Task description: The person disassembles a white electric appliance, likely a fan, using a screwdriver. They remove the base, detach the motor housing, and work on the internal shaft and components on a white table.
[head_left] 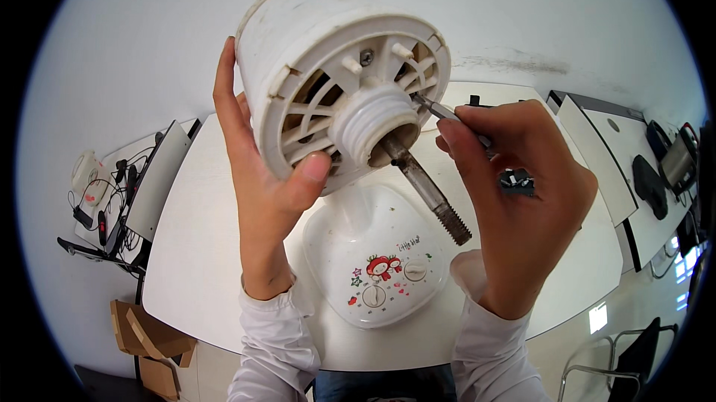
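Note:
A white plastic fan motor housing (pixel 298 36) is held up tilted, its slotted front facing me. My left hand (pixel 268 171) grips it from the left, with the thumb on the front rim and the fingers behind. A worn metal shaft (pixel 426 187) with a threaded end sticks out of the round threaded collar (pixel 373 120). My right hand (pixel 522 186) pinches a slim metal screwdriver (pixel 440 109), its tip inside a front opening beside the collar. One screw (pixel 366 57) shows on the upper front. Below on the table lies a white fan base (pixel 365 245) with two knobs and cartoon prints.
The white table (pixel 201 253) spreads under my arms. Small dark items (pixel 516 180) lie behind my right hand. Cables (pixel 123 186) and a white device (pixel 89 178) are at left, cardboard boxes (pixel 149 335) at lower left. A black chair (pixel 634 357) stands at lower right.

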Tool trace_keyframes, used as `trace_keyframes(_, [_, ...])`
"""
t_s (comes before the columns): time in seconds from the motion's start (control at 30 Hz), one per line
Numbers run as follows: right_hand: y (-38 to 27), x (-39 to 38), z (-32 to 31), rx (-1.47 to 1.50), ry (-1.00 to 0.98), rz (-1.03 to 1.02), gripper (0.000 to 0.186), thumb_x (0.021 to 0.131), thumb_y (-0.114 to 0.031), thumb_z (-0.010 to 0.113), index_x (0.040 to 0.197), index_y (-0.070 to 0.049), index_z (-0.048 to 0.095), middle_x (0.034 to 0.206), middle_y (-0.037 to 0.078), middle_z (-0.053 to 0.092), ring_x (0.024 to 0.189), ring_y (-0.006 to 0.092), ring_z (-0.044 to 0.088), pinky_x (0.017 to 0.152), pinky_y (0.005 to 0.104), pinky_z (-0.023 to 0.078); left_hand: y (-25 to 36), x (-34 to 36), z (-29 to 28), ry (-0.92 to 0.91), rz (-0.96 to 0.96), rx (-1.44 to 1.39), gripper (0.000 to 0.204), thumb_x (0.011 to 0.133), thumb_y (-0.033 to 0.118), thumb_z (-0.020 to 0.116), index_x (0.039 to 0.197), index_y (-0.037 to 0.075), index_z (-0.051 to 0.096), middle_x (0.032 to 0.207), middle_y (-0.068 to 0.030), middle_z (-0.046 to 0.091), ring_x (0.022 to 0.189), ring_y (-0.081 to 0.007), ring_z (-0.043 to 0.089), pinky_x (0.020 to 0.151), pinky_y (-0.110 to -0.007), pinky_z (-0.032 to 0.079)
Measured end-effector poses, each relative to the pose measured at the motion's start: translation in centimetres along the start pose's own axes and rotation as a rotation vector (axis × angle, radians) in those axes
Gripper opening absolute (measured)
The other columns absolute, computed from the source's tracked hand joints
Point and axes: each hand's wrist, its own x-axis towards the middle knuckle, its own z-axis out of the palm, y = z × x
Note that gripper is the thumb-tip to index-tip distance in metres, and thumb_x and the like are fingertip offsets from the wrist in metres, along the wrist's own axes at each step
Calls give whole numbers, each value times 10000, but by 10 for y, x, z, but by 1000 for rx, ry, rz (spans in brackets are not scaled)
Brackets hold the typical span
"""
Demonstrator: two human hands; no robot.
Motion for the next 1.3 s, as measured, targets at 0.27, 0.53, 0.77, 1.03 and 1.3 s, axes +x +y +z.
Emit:
trace_keyframes(0.27, [-5, -3, 0, -118, -16, -31, 98, 751, 14, 725, 781, 17, 632, 671, 47, 648, 623, 114, 661, 517, 173, 463, 6, 2, 1, -23, 8, 12, 1198, 552, 539, 778, 1453, 84, 132, 1151, -165, 467, 1052, -288, 562, 876, -393, 493])
trace_keyframes(0.53, [0, -6, 7, -42, 17, -2, 88, 779, 16, 705, 790, 23, 618, 661, 49, 634, 600, 109, 649, 522, 191, 488, 7, 3, 6, -9, 69, -32, 1197, 540, 485, 789, 1451, 88, 120, 1156, -166, 408, 1094, -298, 523, 883, -390, 490])
trace_keyframes(0.77, [2, -8, 15, -23, 59, -27, 84, 807, 65, 655, 801, 28, 579, 655, 42, 616, 560, 81, 607, 510, 187, 460, 9, 4, 10, 4, 105, -65, 1184, 540, 420, 807, 1444, 87, 119, 1208, -168, 348, 1128, -302, 499, 899, -418, 507])
trace_keyframes(1.03, [10, -5, 19, 130, 80, 99, 122, 866, -32, 633, 787, 5, 547, 567, 31, 555, 481, 61, 539, 448, 192, 421, 5, 2, 14, 55, 151, 36, 1155, 550, 441, 786, 1436, 65, 148, 1244, -162, 367, 1144, -289, 482, 894, -403, 500])
trace_keyframes(1.3, [22, 6, 12, 401, -14, 434, 220, 905, -130, 610, 774, 25, 525, 545, 30, 564, 454, 38, 510, 401, 192, 392, 4, -6, 26, 104, 220, 226, 1121, 587, 417, 774, 1453, 110, 131, 1240, -164, 361, 1159, -292, 461, 920, -398, 459])
